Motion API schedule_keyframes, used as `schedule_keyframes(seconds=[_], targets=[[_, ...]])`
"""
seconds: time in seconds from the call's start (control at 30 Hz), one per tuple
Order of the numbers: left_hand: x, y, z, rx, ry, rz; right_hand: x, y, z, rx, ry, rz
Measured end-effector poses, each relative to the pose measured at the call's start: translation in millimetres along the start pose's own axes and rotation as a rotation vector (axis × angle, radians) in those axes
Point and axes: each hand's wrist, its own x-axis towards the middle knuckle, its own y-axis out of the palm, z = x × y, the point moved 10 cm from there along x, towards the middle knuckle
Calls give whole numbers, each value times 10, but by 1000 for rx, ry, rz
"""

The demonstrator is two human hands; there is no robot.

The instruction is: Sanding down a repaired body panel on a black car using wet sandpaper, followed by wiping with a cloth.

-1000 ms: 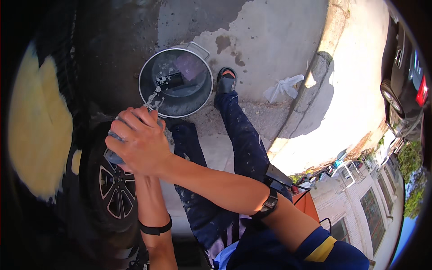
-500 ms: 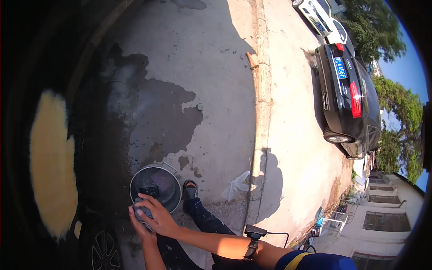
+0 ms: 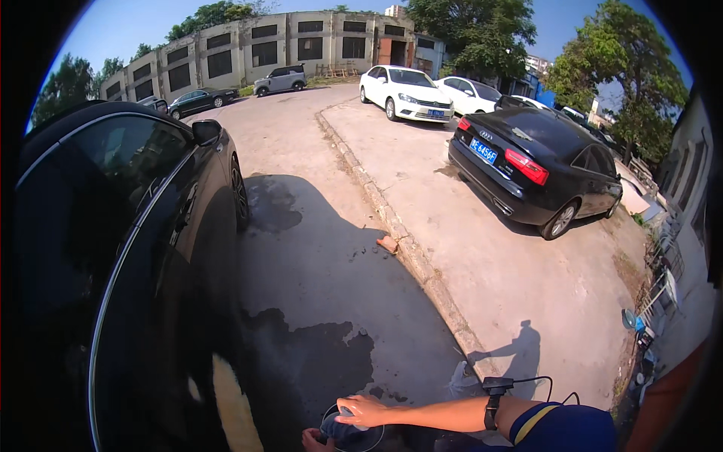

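Note:
At the lower edge my right hand is closed on a bunched grey cloth. My left hand sits just below and to its left, fingers curled at the cloth's edge and partly cut off by the frame. Both hands are over a round metal bucket, whose rim shows around the cloth; its inside is mostly hidden. A strapped device is on my right forearm.
A black car stands close along my left. Wet patches darken the shaded concrete. A stone kerb runs diagonally, with a brick piece beside it and a white plastic bag nearer. Another black car is parked right.
My view has tilted up and levelled, bringing the near car, building and sky into sight. My hands and the bucket now appear lower in view; the cloth is still in my hands.

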Motion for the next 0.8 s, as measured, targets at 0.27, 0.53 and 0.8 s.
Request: schedule_keyframes(seconds=[0.27,0.53,0.8], targets=[[-173,-27,-1879,-800,228,523,-512,-1190,1320,342,-115,-77],[-724,4,-2157,-1095,-232,484,-992,-1675,131,1715,56,-158],[-1140,-230,-3088,-1239,-447,410,-2163,-35,-944,1371,555,280]])
